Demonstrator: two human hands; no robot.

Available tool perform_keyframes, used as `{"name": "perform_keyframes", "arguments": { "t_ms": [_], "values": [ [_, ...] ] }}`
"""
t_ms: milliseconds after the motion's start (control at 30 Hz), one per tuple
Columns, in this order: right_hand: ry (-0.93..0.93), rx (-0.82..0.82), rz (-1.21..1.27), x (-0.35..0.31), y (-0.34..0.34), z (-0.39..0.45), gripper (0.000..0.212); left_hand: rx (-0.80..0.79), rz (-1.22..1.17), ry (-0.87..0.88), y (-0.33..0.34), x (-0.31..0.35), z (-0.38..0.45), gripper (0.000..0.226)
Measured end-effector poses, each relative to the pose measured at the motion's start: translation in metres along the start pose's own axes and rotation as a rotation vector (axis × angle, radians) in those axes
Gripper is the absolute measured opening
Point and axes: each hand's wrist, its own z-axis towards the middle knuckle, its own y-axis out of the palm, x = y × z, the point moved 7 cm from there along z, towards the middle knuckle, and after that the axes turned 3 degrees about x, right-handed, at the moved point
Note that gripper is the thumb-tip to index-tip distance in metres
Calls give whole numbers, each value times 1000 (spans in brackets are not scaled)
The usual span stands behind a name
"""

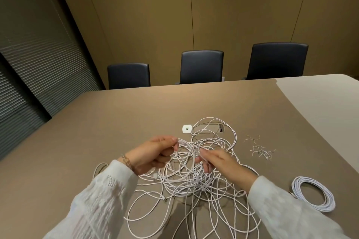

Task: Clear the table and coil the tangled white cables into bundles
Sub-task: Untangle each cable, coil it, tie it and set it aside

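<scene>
White tangled cables (196, 184) on a taupe table (97, 122); white coiled bundle (312, 193); pale textured sleeves (101, 196); black chairs (202, 66).

The tangled cables (194, 180) cover the near centre of the worktop (97, 122). Obstacles around them: a coiled bundle (313, 193) at near right, loose ties (261, 150) right of centre, a white adapter (187, 128) and a recessed port (210, 128) behind. The left and far worktop areas offer free passage.

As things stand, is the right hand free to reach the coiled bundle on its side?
Probably not at once: the right hand is pinching a strand of the tangle. The bare table toward the bundle looks unobstructed.
</scene>
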Motion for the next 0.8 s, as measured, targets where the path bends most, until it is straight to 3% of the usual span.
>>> {"name": "perform_keyframes", "arguments": {
  "t_ms": [167, 367, 500, 700, 800],
  "values": [
    [63, -28, -421, 52, -5, 7, 15, 173, -37, 136, -45, 34, -17, 24],
    [83, 70, -333, 66, -14, 19, 13, 351, -149, 236, -77, 48, -31, 27],
    [-44, 185, -212, 27, -13, 19, 19, 463, -232, 228, -88, 38, -25, 29],
    [-364, 2, -312, -68, 28, 7, 13, 457, -256, 191, -67, 38, -11, 37],
    [-481, 1, -379, -95, 37, 5, 13, 417, -143, 154, -43, 40, -6, 42]
  ]
}}
